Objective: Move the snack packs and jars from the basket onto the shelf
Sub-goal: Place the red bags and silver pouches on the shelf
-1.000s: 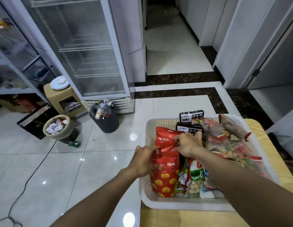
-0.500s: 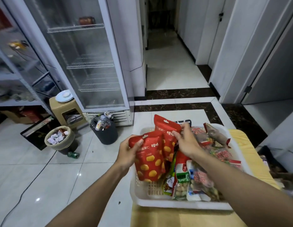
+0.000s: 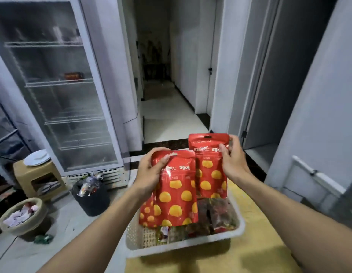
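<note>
The white basket (image 3: 183,247) sits on the yellow surface (image 3: 256,233) at 6 o'clock, with a jumble of dark red and green snack packs (image 3: 214,215) on its floor. On the floor at 8 o'clock, a black bin (image 3: 96,203) and a tan bin (image 3: 33,223) hold wrappers. The fridge (image 3: 59,107) at 10 o'clock holds one dark box (image 3: 73,75).

Two red, yellow-dotted packs hang above the basket. The left hand (image 3: 149,172) pinches the left pack (image 3: 177,194) at its top left corner, thumb in front, fingers (image 3: 157,151) curled behind. The right hand (image 3: 232,160) grips the right pack (image 3: 210,174) by its upper right edge. Each pack hangs toward 6 o'clock from the fingers.
</note>
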Demonstrator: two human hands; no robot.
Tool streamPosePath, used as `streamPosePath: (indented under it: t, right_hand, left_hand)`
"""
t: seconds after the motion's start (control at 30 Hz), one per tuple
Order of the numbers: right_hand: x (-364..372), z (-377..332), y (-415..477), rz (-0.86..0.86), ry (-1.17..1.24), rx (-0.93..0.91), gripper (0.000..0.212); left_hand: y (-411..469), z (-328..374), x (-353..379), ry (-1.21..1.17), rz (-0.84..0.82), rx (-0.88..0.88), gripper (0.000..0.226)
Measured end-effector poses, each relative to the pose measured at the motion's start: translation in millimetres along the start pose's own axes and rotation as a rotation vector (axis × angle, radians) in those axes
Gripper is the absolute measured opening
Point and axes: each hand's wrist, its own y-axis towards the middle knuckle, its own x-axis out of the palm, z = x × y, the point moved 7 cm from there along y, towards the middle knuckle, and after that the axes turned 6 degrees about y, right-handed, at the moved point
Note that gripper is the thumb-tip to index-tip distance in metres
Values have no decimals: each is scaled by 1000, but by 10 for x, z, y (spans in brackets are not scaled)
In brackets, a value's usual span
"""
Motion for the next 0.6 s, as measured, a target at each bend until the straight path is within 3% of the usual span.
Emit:
streamPosePath:
  t: [0.23, 0.5, 0.6]
  right_hand:
    - [-1575, -620, -696, 278, -100, -78, 11]
    - [-3308, -1388, -1928, 625, -307, -64, 18]
    - [-3964, -1727, -2314, 737, -354, -83, 9]
  left_hand:
    - [-406, 891, 1329, -135, -354, 152, 11]
    - [-1460, 1974, 2718, -235, -738, 300, 17]
    - [-1895, 2364, 3173, -291, -842, 284, 17]
